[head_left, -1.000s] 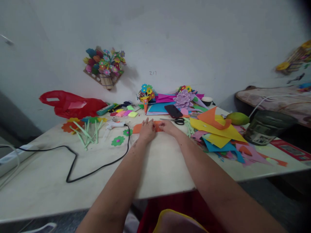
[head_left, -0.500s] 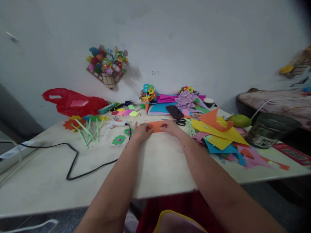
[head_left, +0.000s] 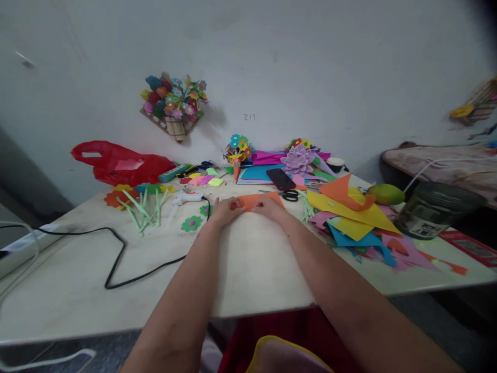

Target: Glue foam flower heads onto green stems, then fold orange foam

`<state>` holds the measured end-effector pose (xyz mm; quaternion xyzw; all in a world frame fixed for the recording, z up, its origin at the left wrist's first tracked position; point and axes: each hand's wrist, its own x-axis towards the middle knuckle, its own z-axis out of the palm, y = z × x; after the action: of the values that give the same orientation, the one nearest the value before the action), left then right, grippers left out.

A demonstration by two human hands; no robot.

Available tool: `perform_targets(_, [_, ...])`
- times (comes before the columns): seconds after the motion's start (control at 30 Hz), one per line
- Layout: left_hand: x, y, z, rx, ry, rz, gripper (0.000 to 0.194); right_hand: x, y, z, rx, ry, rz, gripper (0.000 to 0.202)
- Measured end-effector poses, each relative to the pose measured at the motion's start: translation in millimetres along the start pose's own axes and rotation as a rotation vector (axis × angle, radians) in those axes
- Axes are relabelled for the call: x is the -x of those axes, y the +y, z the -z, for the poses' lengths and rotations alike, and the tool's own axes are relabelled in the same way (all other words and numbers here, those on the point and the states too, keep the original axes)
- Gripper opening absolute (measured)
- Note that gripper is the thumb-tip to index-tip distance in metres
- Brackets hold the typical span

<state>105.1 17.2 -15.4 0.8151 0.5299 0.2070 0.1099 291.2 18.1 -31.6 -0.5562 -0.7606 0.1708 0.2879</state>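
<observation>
A flat orange craft sheet (head_left: 249, 200) lies on the table in front of me. My left hand (head_left: 227, 210) closes its fingers on the sheet's left end. Toward the sheet's near edge, my right hand (head_left: 268, 206) pinches it, thumb and fingertips together; part of the orange shows behind that hand. Black-handled scissors (head_left: 290, 195) rest just beyond the right hand. Left of my left hand are a white hot glue gun (head_left: 190, 197) and a green flower with a pink centre (head_left: 191, 223); a second green flower is partly hidden by the hand.
Pale green strips (head_left: 144, 211) and a red bag (head_left: 122, 165) lie left. A black cord (head_left: 116, 264) crosses the table. Coloured scraps (head_left: 351, 210), a green fruit (head_left: 385, 194) and a dark jar (head_left: 430, 210) stand right. A phone (head_left: 280, 179) lies behind the scissors.
My right hand has slid a little left along the orange sheet, and more orange shows behind it. My left hand stays at the left end. The view has shifted slightly.
</observation>
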Motion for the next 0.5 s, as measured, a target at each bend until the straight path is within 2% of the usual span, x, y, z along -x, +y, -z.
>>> perform_targets(0.23, [-4.1,-4.2,-4.6,0.017,0.001,-0.006,0.021,1.1,-5.0,-1.4,0.068,0.048,-0.057,0.023])
perform_targets(0.5, [-6.8,-7.0,-8.0,-0.067,0.008,-0.004,0.023,2.4,-18.7,0.4,0.148,0.036,-0.146,0.029])
